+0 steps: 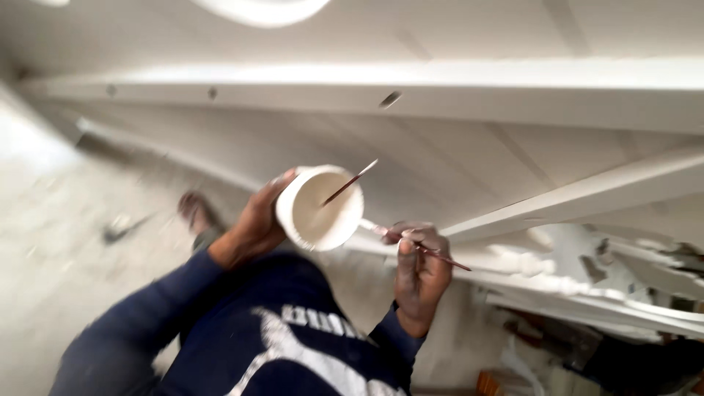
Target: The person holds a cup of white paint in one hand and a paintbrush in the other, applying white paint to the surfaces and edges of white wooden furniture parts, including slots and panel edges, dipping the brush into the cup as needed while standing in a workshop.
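**White cup tipped toward the brushes**

White paint coats nearly everything in view, from the floor (44, 220) on the left to the long wooden frame (440, 92) overhead. On that floor, well apart from the hands, lies a small dark object (117, 231), too blurred to name. Nearer in, a bare foot (194, 213) shows just beyond the dark blue sleeve (147, 315).

The left hand (253, 224) is wrapped around the back of a white cup (321, 207), fingers closed on its wall, holding it up and tilted so the open mouth faces the person; held this way, the inside is easy to see and to reach. A thin brush (352, 182) with a reddish handle rests in the cup, its end sticking out past the rim toward the upper right.

Just to the right, the right hand (419, 275) is closed in a pinch on a second thin brush (433, 253), held like a pen. Its tip end points toward the cup's lower edge and its handle trails off to the lower right. The two hands sit near one another, the cup between them.

Behind them run slanted white rails (587, 194) and, to the far right, carved white woodwork (565, 257) with darker clutter (543, 337) underneath. These stand close behind the right hand and leave little room on that side.
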